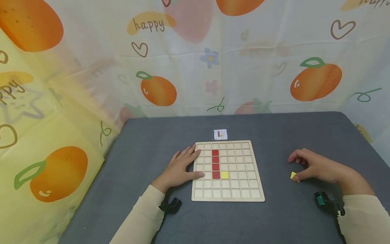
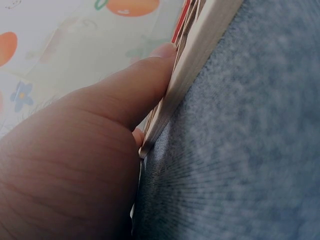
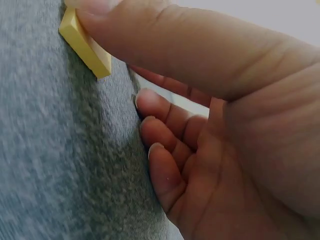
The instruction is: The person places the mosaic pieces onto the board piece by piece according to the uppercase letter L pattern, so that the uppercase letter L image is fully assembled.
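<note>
A square wooden grid board (image 1: 240, 196) lies on the table with a column of several red tiles (image 1: 215, 160) set in it. Beside the lowest red one sits a yellow tile (image 1: 224, 175). My left hand (image 1: 179, 168) rests over the board's left edge, thumb and fingers spread; in the left wrist view the thumb (image 2: 135, 82) lies across the rim. Off to the right, my right hand (image 1: 320, 167) touches a loose yellow tile (image 3: 85, 45) with its thumb tip. Its index finger stands apart from that tile, and the other fingers are loosely bent near the table.
A small printed card (image 1: 220, 134) with a red and yellow pattern on a grid lies just behind the board. The grey table (image 1: 146, 142) ends at a fruit-print curtain (image 1: 182, 61) behind and at the left.
</note>
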`<action>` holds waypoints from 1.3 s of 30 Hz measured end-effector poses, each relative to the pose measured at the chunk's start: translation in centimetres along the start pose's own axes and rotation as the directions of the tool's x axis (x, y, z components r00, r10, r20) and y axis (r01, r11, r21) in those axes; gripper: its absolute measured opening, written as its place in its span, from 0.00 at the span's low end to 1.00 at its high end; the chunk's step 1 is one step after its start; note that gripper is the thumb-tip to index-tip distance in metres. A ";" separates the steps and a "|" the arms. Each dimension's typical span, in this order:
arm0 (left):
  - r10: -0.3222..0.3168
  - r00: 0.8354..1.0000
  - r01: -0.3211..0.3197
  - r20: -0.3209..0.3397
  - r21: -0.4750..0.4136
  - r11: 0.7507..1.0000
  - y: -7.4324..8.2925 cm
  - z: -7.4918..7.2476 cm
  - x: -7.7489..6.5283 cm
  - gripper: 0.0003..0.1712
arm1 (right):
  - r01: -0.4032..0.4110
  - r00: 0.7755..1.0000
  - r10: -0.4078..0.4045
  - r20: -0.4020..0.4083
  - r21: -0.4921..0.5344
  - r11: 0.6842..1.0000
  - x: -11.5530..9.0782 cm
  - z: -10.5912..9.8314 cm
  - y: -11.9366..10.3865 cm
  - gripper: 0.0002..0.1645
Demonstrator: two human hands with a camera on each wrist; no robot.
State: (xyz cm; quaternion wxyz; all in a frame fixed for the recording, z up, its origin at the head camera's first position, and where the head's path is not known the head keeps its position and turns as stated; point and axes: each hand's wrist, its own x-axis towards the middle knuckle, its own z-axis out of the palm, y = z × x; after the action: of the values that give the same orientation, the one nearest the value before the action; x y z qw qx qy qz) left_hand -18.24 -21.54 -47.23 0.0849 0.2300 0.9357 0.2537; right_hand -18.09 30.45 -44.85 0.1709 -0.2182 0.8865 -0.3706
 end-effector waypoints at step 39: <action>-0.012 1.000 0.012 -0.003 0.014 1.000 0.2 0.0 0.1 0.59 | 0.028 0.965 -0.010 -0.263 0.061 0.998 3.1 3.6 -4.6 0.10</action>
State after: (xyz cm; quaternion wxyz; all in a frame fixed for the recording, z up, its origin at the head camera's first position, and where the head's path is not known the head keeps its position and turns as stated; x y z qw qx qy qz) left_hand -18.24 -21.35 -47.17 0.0836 0.2244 0.9389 0.2472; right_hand -17.85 23.81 -44.30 0.0552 -0.1701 0.8868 -0.4262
